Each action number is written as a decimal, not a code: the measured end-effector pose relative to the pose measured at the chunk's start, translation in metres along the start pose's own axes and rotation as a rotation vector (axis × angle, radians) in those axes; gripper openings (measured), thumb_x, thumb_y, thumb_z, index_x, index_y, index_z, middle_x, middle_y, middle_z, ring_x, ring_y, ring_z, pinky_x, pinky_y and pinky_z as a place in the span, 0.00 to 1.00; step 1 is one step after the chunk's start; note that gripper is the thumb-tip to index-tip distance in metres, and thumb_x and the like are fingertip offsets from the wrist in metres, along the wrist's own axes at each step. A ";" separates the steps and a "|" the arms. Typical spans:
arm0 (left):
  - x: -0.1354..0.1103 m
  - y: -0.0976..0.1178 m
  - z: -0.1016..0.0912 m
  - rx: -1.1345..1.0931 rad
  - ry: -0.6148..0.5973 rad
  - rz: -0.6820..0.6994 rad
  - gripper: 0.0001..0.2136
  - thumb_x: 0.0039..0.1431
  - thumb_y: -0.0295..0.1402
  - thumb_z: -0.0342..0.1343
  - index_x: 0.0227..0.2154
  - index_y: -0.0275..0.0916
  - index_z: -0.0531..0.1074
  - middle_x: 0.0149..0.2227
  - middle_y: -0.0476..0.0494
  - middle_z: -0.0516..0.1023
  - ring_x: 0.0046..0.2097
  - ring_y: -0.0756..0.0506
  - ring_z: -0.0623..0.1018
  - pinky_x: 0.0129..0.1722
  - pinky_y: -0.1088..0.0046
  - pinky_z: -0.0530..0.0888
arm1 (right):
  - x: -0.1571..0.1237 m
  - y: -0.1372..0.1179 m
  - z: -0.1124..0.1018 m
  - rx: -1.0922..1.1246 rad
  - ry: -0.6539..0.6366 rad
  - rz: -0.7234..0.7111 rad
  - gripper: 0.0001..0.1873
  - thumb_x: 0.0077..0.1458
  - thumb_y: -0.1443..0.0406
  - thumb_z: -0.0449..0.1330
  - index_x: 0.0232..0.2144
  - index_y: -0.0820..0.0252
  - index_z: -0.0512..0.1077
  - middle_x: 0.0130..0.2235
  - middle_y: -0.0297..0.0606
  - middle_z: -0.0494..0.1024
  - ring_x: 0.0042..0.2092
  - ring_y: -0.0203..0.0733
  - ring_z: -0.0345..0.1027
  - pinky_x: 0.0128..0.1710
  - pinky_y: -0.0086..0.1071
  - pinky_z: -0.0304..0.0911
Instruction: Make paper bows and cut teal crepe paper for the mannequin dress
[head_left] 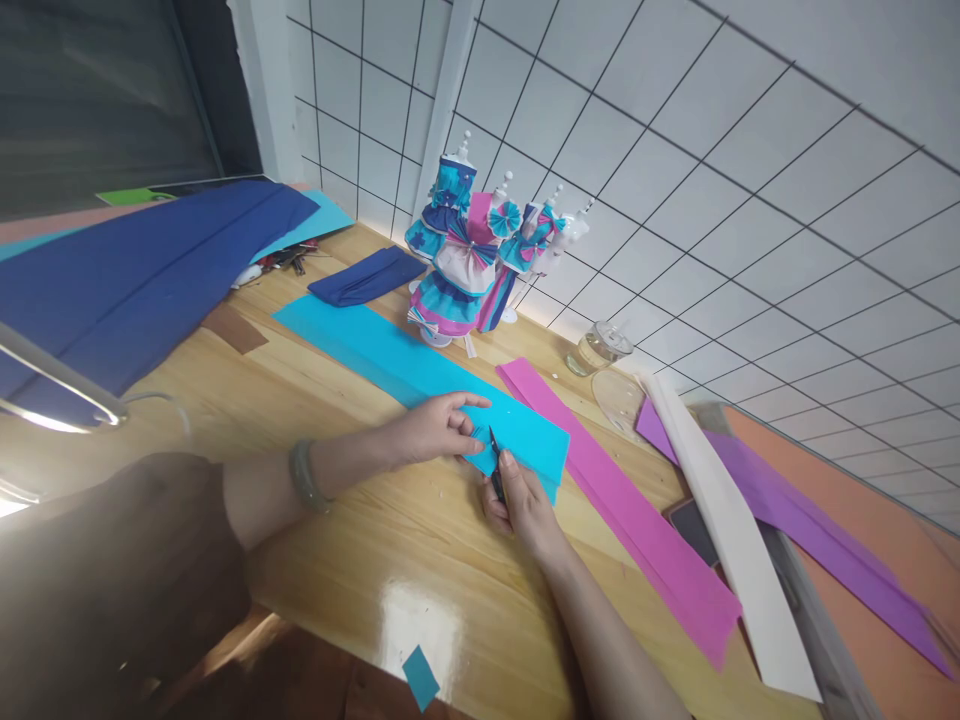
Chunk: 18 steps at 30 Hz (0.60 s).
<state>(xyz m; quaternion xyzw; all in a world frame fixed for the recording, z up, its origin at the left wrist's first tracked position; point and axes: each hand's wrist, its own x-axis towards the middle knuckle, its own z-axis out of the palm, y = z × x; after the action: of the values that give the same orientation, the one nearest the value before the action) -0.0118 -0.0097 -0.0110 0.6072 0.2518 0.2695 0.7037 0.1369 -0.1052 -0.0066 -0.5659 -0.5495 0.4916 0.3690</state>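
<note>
My left hand point(439, 428) pinches a small piece of turquoise paper point(484, 458) between thumb and fingers, with the index finger stretched out. Fine slits seem to run along the piece's upper edge. Small dark scissors point(496, 480) are gripped in my right hand point(529, 500), their pointed tip up against the paper piece. Part of their handle is hidden by my fingers. Beneath and behind both hands lies a long turquoise paper strip point(360, 345), slanting across the wooden table point(337, 570).
Doll stands in paper dresses point(457, 275) rise near the tiled wall. Pink point(637, 520), white point(739, 540) and purple point(817, 550) strips lie rightward, beside a glass jar point(598, 347). Dark blue sheets point(150, 270) cover the left. A turquoise scrap point(421, 679) is at the front edge.
</note>
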 end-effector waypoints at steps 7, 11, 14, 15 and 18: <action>-0.002 0.001 0.004 -0.053 0.011 -0.010 0.28 0.44 0.30 0.58 0.51 0.36 0.58 0.22 0.56 0.61 0.25 0.55 0.63 0.25 0.79 0.61 | -0.002 -0.006 0.001 -0.037 -0.011 -0.016 0.29 0.59 0.52 0.36 0.12 0.58 0.55 0.11 0.28 0.54 0.15 0.30 0.48 0.20 0.29 0.48; -0.002 0.002 0.005 -0.055 0.025 -0.003 0.28 0.44 0.31 0.58 0.50 0.36 0.59 0.22 0.56 0.61 0.25 0.55 0.63 0.26 0.79 0.61 | -0.002 -0.007 0.002 -0.036 0.008 -0.011 0.30 0.59 0.51 0.36 0.11 0.58 0.54 0.10 0.28 0.53 0.15 0.30 0.48 0.20 0.29 0.48; -0.003 0.002 0.005 -0.057 0.026 -0.003 0.27 0.44 0.31 0.59 0.49 0.36 0.60 0.23 0.56 0.61 0.25 0.55 0.63 0.25 0.80 0.61 | -0.001 -0.007 0.002 -0.030 0.014 -0.002 0.30 0.58 0.50 0.36 0.11 0.57 0.53 0.10 0.28 0.53 0.15 0.31 0.47 0.19 0.30 0.47; -0.003 0.003 0.005 -0.058 0.025 -0.011 0.27 0.43 0.31 0.59 0.49 0.36 0.60 0.23 0.56 0.61 0.25 0.55 0.63 0.25 0.80 0.61 | -0.001 -0.006 0.002 -0.031 0.014 -0.002 0.30 0.58 0.50 0.36 0.11 0.57 0.54 0.10 0.28 0.53 0.15 0.31 0.47 0.19 0.30 0.47; -0.002 0.003 0.005 -0.063 0.031 -0.028 0.28 0.43 0.31 0.59 0.50 0.36 0.59 0.23 0.55 0.62 0.26 0.55 0.65 0.26 0.79 0.62 | -0.001 -0.003 0.002 -0.039 0.003 -0.008 0.30 0.59 0.51 0.36 0.11 0.58 0.54 0.11 0.28 0.54 0.15 0.31 0.48 0.20 0.29 0.48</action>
<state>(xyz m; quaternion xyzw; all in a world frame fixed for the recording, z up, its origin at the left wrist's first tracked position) -0.0105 -0.0144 -0.0070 0.5769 0.2627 0.2768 0.7221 0.1344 -0.1059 -0.0037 -0.5716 -0.5604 0.4785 0.3608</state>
